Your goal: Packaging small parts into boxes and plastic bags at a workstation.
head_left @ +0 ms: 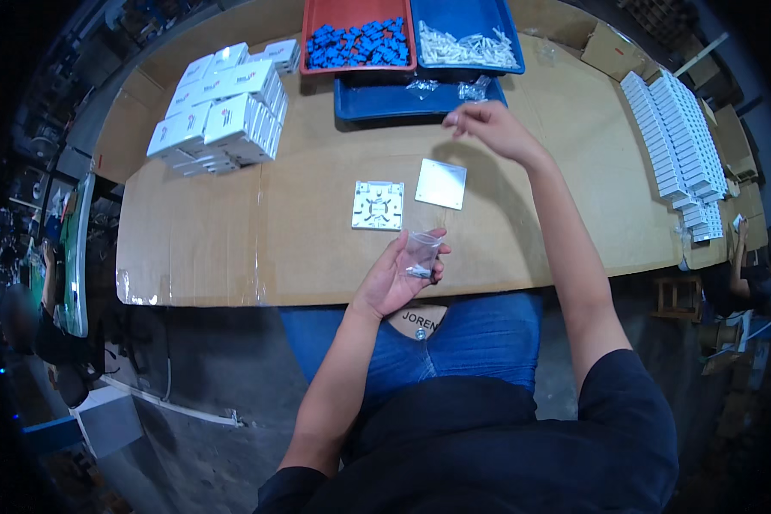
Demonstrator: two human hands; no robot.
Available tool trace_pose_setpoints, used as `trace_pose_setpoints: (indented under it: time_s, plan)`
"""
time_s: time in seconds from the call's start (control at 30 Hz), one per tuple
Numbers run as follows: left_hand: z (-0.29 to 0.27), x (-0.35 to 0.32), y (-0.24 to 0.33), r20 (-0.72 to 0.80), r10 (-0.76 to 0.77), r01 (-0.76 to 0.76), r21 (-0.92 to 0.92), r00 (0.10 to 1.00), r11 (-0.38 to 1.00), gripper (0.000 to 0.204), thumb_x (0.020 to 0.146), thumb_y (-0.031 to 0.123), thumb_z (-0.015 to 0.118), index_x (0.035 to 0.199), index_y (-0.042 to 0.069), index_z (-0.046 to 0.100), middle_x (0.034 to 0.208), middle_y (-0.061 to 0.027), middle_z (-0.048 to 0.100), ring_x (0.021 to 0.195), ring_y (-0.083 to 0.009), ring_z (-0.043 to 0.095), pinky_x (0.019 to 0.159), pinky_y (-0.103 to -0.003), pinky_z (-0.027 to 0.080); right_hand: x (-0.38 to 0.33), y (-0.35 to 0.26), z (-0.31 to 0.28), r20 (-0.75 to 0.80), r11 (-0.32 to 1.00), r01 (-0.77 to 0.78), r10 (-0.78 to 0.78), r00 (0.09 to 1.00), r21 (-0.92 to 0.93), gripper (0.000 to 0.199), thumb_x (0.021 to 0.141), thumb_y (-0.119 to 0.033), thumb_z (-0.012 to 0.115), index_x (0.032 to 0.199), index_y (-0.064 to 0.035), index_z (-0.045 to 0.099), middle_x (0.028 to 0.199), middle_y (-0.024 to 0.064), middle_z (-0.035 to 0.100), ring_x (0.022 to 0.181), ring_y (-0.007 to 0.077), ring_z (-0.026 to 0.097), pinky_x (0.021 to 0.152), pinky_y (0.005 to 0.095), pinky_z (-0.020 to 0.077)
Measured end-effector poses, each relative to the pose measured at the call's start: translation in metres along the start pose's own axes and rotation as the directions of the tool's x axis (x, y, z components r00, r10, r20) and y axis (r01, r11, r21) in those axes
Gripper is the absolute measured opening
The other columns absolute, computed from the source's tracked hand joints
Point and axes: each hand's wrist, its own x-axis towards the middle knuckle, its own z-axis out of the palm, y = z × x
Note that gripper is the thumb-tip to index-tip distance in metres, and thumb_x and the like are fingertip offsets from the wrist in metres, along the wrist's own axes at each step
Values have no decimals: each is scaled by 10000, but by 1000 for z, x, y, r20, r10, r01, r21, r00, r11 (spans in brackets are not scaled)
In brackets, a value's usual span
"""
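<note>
Close to the table's front edge, my left hand [387, 278] is closed around a small clear plastic bag [423, 248], with a few small pale pieces lying at its bottom. My right hand [493, 130] is over the table just in front of the shallow blue tray [377, 101], its fingers bent together; whatever may be between them is too small to make out. Between the hands lie two white square pieces: an open plastic box base [378, 206] with moulded clips inside, and a flat cover plate [441, 183] to its right.
Behind, a red bin [317, 13] holds blue plastic parts and a blue bin [507, 17] holds white ones. Small clear bags [474, 89] lie in the shallow tray. White boxes [231, 111] are piled at left, more white stacks [677, 141] at right. Other people work on both sides.
</note>
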Motion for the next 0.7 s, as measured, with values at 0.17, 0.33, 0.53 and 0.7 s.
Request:
trace_pose_setpoints:
  time_s: [0.17, 0.33, 0.53, 0.7]
  plan:
    - [7, 2, -1, -35, -20, 21, 35, 999, 999, 664, 1113, 513, 445, 1530, -3, 471, 1264, -138, 664, 980, -221, 640, 904, -367, 534, 76, 40, -54, -482, 917, -17, -193, 855, -398, 236, 978, -193, 682, 1150, -55, 766, 951, 136, 769, 882, 273, 726, 826, 378, 565]
    - [3, 4, 1, 32, -27, 27, 7, 999, 1000, 671, 1116, 497, 429, 1544, -21, 439, 1286, -155, 642, 1021, -247, 643, 944, -403, 530, 125, 41, -61, -522, 777, -148, -256, 814, -612, 218, 975, -232, 641, 1109, -131, 779, 1078, 118, 765, 1008, 372, 715, 888, 471, 578]
    - [6, 6, 4, 19, -36, 36, 29, 999, 999, 702, 1104, 515, 451, 1559, -18, 416, 1306, -145, 638, 1028, -235, 640, 960, -400, 512, 158, 42, -62, -502, 581, -293, -237, 832, -759, 162, 938, -249, 691, 1026, -151, 784, 1090, 125, 673, 1088, 345, 681, 914, 486, 562]
    - [12, 3, 5, -12, -48, 48, 33, 999, 998, 675, 1109, 517, 442, 1547, 4, 451, 1298, -137, 645, 996, -220, 609, 929, -368, 507, 165, 53, -70, -519, 600, -292, -245, 819, -745, 150, 891, -231, 734, 1005, -147, 783, 1074, 133, 672, 1057, 373, 686, 931, 487, 553]
